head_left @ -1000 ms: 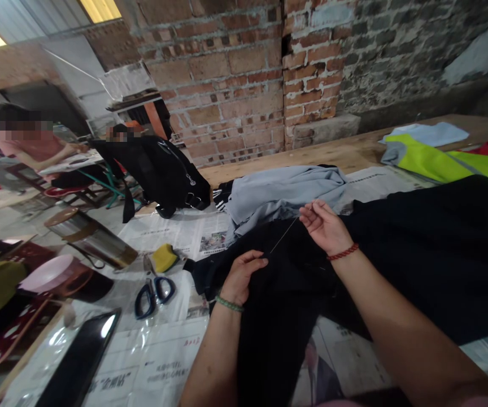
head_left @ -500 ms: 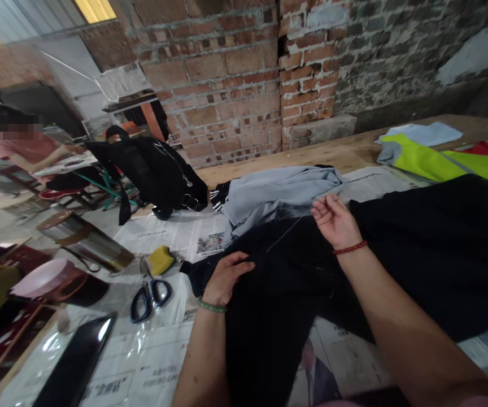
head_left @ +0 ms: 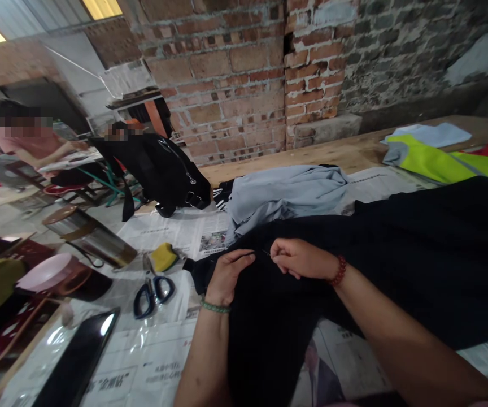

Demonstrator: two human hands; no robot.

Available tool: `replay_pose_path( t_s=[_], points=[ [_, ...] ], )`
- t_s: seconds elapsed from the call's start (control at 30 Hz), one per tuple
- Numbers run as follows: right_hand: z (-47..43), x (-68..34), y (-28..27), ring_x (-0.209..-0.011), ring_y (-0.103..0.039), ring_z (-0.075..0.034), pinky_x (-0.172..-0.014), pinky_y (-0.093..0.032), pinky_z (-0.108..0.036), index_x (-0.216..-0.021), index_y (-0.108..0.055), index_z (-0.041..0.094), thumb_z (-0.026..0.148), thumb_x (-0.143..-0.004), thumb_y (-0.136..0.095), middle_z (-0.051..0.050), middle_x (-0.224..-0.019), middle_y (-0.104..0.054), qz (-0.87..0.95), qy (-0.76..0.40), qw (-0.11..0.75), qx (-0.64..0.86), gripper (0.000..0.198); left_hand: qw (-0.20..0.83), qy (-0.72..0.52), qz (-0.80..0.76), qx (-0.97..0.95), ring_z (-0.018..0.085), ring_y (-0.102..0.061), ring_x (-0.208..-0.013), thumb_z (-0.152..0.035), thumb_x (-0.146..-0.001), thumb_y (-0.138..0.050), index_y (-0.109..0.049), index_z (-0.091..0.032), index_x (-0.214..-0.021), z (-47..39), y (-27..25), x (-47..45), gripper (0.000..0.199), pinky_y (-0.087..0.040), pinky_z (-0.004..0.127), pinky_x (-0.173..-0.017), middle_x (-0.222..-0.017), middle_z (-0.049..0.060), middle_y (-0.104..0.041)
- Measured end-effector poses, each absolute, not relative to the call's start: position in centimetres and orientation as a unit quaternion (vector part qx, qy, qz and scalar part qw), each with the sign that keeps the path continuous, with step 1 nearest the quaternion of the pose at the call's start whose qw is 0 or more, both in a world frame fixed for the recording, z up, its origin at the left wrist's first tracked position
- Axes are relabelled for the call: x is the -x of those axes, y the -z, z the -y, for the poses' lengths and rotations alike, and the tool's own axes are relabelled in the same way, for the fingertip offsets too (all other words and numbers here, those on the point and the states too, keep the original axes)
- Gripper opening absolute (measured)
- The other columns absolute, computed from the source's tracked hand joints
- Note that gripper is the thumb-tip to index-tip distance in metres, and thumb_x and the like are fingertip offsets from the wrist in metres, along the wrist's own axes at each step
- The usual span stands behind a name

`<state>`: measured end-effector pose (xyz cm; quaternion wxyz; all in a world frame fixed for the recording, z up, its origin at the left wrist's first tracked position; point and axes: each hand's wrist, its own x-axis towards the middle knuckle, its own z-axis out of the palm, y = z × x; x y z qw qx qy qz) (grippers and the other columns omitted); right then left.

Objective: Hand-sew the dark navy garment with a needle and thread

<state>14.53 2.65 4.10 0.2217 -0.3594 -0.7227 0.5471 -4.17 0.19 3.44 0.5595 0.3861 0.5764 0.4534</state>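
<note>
A black garment (head_left: 413,254) lies spread over newspaper on the table. My left hand (head_left: 227,277), with a green bead bracelet at the wrist, pinches the garment's cloth between thumb and fingers near its left end. Close by on the right, my right hand (head_left: 301,259) is closed in a pinch. From its fingertips a thin needle (head_left: 266,252) points toward the left thumb. Whether the needle's tip touches the cloth is too small to tell. No thread can be made out against the dark fabric.
Left of the garment lie blue-handled scissors (head_left: 153,294), a yellow sponge (head_left: 163,258) and a black phone (head_left: 78,356). A steel flask (head_left: 91,234) and a pink-lidded cup (head_left: 49,274) are farther left. Behind are grey cloth (head_left: 286,192) and a black bag (head_left: 163,169). A person (head_left: 27,141) sits beyond.
My right hand has come down and left from its raised position, close to my left hand. The taut thread between cloth and right fingers no longer shows. My left hand keeps its pinch.
</note>
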Motion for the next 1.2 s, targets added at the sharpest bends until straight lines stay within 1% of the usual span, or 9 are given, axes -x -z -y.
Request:
replay_pose_path(
  t_s=[0.1,0.2,0.33,0.6,0.8,0.93,1.03,1.13,1.2],
  points=[
    [-2.7,-14.6,-4.1,-0.032,-0.041,-0.003,-0.033,-0.030,-0.013,-0.076,-0.048,0.017,0.021,-0.076,-0.041,0.006,-0.051,-0.051,0.756,-0.513,0.160,0.373,0.008,0.529,-0.467,-0.584,-0.401,0.008,-0.052,-0.048,-0.022,-0.054,-0.070,-0.069,-0.019,-0.067,-0.3,-3.2,4.2,0.013,-0.039,0.017,-0.045,-0.055,-0.003,-0.062],
    [-2.7,-14.5,-4.1,-0.030,-0.040,-0.004,-0.031,-0.029,-0.013,-0.077,-0.049,0.017,0.021,-0.075,-0.041,0.006,-0.048,-0.051,0.760,-0.508,0.133,0.383,0.009,0.515,-0.475,-0.584,-0.410,0.007,-0.049,-0.045,-0.022,-0.054,-0.070,-0.068,-0.018,-0.065,-0.4,-2.9,4.2,0.012,-0.036,0.017,-0.043,-0.051,-0.004,-0.059],
    [-2.7,-14.3,-4.2,-0.030,-0.040,-0.003,-0.031,-0.030,-0.012,-0.076,-0.049,0.016,0.020,-0.075,-0.040,0.006,-0.048,-0.051,0.754,-0.509,0.133,0.394,0.009,0.510,-0.480,-0.578,-0.419,0.008,-0.050,-0.046,-0.023,-0.053,-0.070,-0.068,-0.017,-0.066,-0.5,-2.6,4.1,0.014,-0.036,0.018,-0.043,-0.052,-0.003,-0.059],
    [-2.8,-14.1,-3.7,-0.030,-0.039,-0.004,-0.030,-0.029,-0.013,-0.077,-0.049,0.016,0.020,-0.076,-0.040,0.006,-0.049,-0.052,0.754,-0.506,0.140,0.394,0.010,0.499,-0.476,-0.573,-0.443,0.009,-0.051,-0.049,-0.024,-0.054,-0.070,-0.069,-0.018,-0.067,-0.4,-2.6,4.1,0.014,-0.037,0.019,-0.047,-0.055,-0.003,-0.060],
    [-2.5,-13.1,-3.4,-0.028,-0.038,-0.003,-0.030,-0.027,-0.013,-0.079,-0.048,0.016,0.021,-0.079,-0.039,0.005,-0.051,-0.054,0.736,-0.501,0.163,0.424,0.010,0.461,-0.472,-0.575,-0.485,0.011,-0.055,-0.061,-0.022,-0.056,-0.069,-0.069,-0.018,-0.068,-0.3,-2.9,3.6,0.013,-0.041,0.020,-0.059,-0.065,-0.001,-0.064],
    [-2.2,-12.1,-2.9,-0.029,-0.038,-0.002,-0.033,-0.026,-0.013,-0.076,-0.047,0.016,0.019,-0.080,-0.039,0.005,-0.051,-0.054,0.727,-0.481,0.215,0.440,0.008,0.445,-0.473,-0.576,-0.496,0.013,-0.057,-0.068,-0.023,-0.058,-0.068,-0.069,-0.018,-0.070,-0.3,-2.6,3.3,0.013,-0.042,0.022,-0.067,-0.071,0.000,-0.066],
    [-2.1,-11.6,-2.3,-0.029,-0.039,-0.002,-0.033,-0.027,-0.014,-0.074,-0.044,0.017,0.018,-0.080,-0.038,0.004,-0.052,-0.054,0.713,-0.475,0.245,0.454,0.008,0.455,-0.468,-0.570,-0.500,0.015,-0.058,-0.068,-0.024,-0.058,-0.067,-0.069,-0.017,-0.070,-0.4,-2.3,3.0,0.014,-0.043,0.024,-0.067,-0.070,0.001,-0.066],
    [-2.3,-11.3,-1.7,-0.030,-0.043,-0.004,-0.032,-0.028,-0.014,-0.079,-0.040,0.018,0.016,-0.079,-0.036,0.005,-0.055,-0.055,0.699,-0.501,0.262,0.437,0.004,0.455,-0.462,-0.561,-0.515,0.015,-0.057,-0.068,-0.023,-0.059,-0.066,-0.069,-0.017,-0.070,-0.3,-2.2,2.8,0.013,-0.043,0.024,-0.066,-0.071,0.001,-0.066],
    [-2.4,-11.3,-1.5,-0.032,-0.048,-0.005,-0.034,-0.032,-0.014,-0.083,-0.038,0.019,0.012,-0.077,-0.036,0.005,-0.057,-0.056,0.699,-0.508,0.272,0.424,0.009,0.459,-0.457,-0.553,-0.523,0.014,-0.057,-0.067,-0.022,-0.060,-0.065,-0.068,-0.018,-0.071,-0.2,-2.3,2.6,0.012,-0.043,0.023,-0.066,-0.069,0.000,-0.065]
  ],
)
